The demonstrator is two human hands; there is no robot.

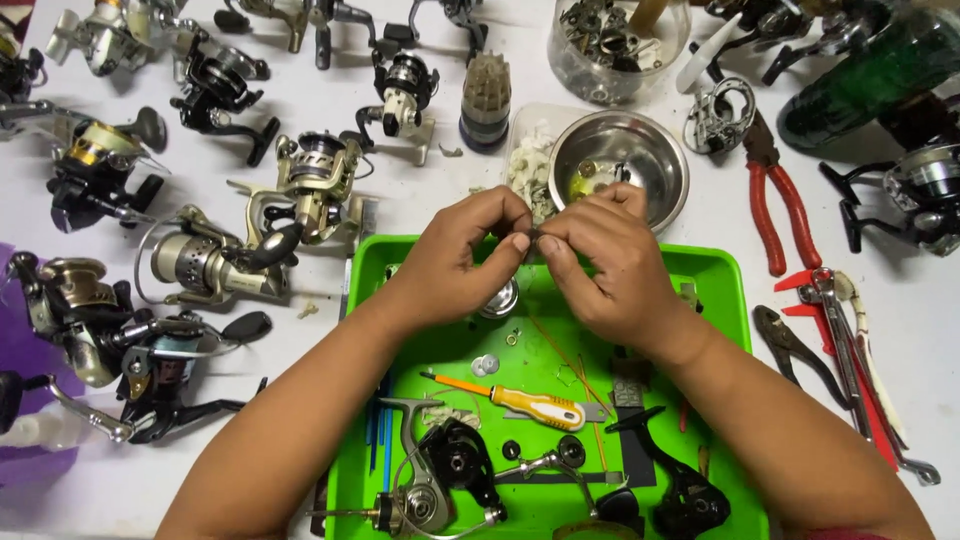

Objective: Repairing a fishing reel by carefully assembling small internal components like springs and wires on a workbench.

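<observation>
1. Left hand [462,258] & right hand [603,268] meet fingertip to fingertip above the far edge of the green tray [400,262], just in front of the steel bowl [621,156].
2. Fingers: both sets curled in and pressed together, thumbs against forefingers, pinching a small dark part [536,238] between the two hands. Part is too small to say what it is; prob. a tiny reel piece.
3. Steel bowl sits on the white desk [330,95] just beyond the tray, w/ a few small brass-coloured bits inside. Clear tub of whitish bits [527,168] touches its left side.
4. In the tray, near edge: a stripped silver-and-black reel [440,485], a black reel body w/ handle [680,490], small washers [484,364] & a yellow-handled screwdriver [530,405] lying across the middle, tip pointing left.
5. A round silver spool-like piece [500,298] lies in the tray under the left hand.
6. Left of the tray on the desk: several spinning reels in a loose cluster, e.g. a silver one [205,262] & a dark one [150,350].
7. Right of the tray: red-handled pliers [775,205], black-handled pliers [795,348] & more red-handled tools [845,350] side by side.
8. Far edge: a clear jar of metal parts [615,45] behind the bowl, and a ribbed grey-and-black spool [486,100] standing upright left of it.
</observation>
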